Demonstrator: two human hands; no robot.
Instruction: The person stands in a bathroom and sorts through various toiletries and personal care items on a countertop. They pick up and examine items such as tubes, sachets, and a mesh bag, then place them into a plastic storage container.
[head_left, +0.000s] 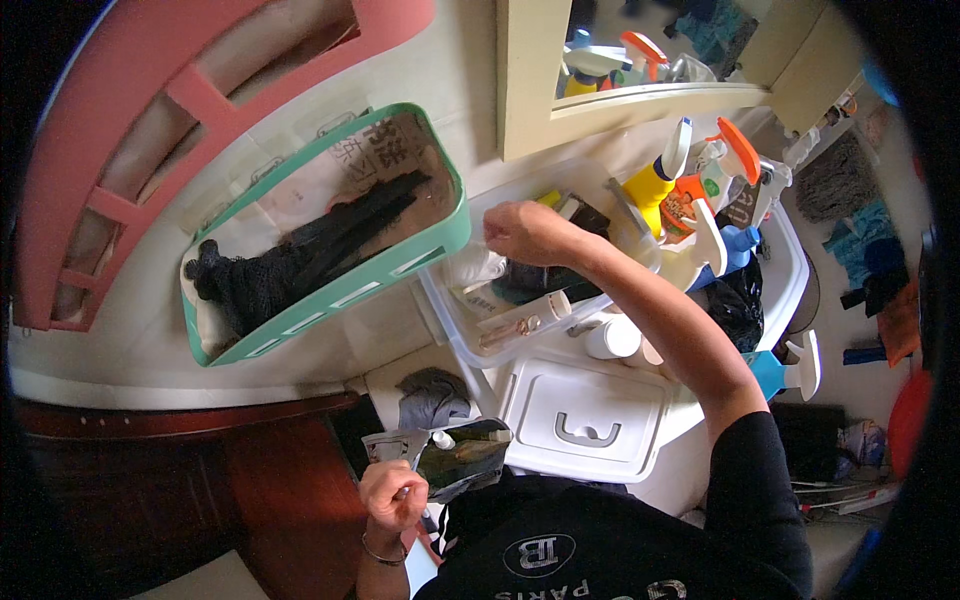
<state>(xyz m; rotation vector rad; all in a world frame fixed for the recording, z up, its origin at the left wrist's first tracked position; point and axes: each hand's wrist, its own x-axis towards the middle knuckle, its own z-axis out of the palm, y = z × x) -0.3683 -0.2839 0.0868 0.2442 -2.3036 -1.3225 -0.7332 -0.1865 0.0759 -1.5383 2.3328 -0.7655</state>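
My left hand (394, 495) is closed at the near edge of an open bag (469, 469), beside my body. A white-capped item (443, 440) shows in the bag's mouth. My right hand (525, 231) reaches over a clear plastic bin (480, 360), its fingers curled close to the end of a green-rimmed basket (431, 262). Whether those fingers hold anything is hidden. Black mesh fabric (300, 259) lies in the basket. Inside the bin are dark items (525, 281) and a clear tube (517, 326) with a pale cap.
Right of the bin stand a yellow spray bottle (646, 191), an orange-trigger spray bottle (739, 154) and a blue bottle (735, 251). A white lidded box (589, 416) sits nearer me, by a white jar (613, 337). Grey cloth (433, 397) lies left; a window frame (517, 82) rises behind.
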